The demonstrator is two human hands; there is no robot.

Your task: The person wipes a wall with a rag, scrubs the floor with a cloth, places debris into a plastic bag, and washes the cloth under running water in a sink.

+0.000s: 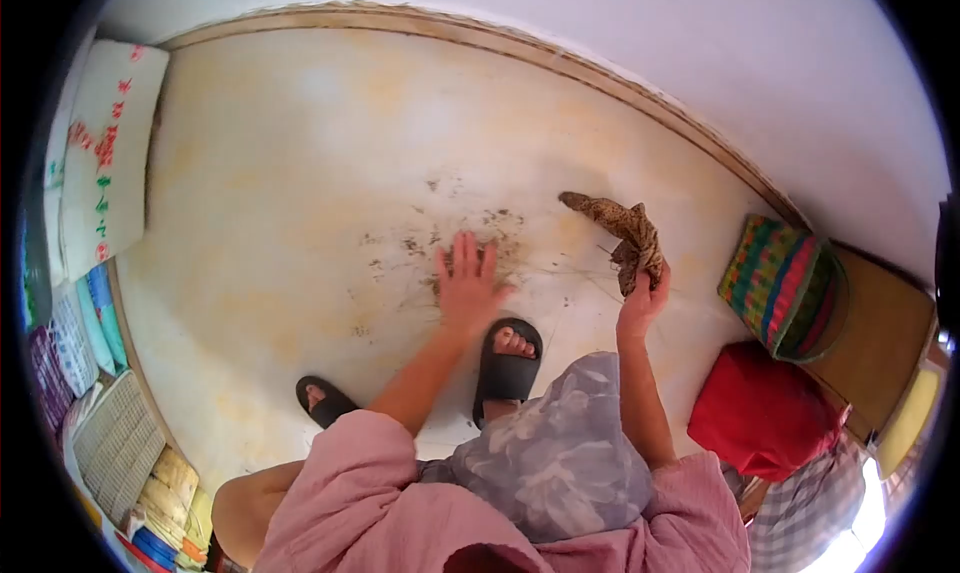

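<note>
My left hand is spread flat, fingers apart, over dark crumbs of dirt on the pale floor. My right hand is closed around the lower end of a long, bent, brown speckled piece. It has a knobbly, root-like shape, and its narrow tip points left. Whether it is a root or a bunched cloth, I cannot tell. Thin strands show along its inner side. Loose dirt and straw-like bits lie between my two hands.
My feet in black sandals stand just below the dirt. At right are a striped woven bag, a red bag and a brown box. A white carton and stacked packages line the left. A wall runs along the back.
</note>
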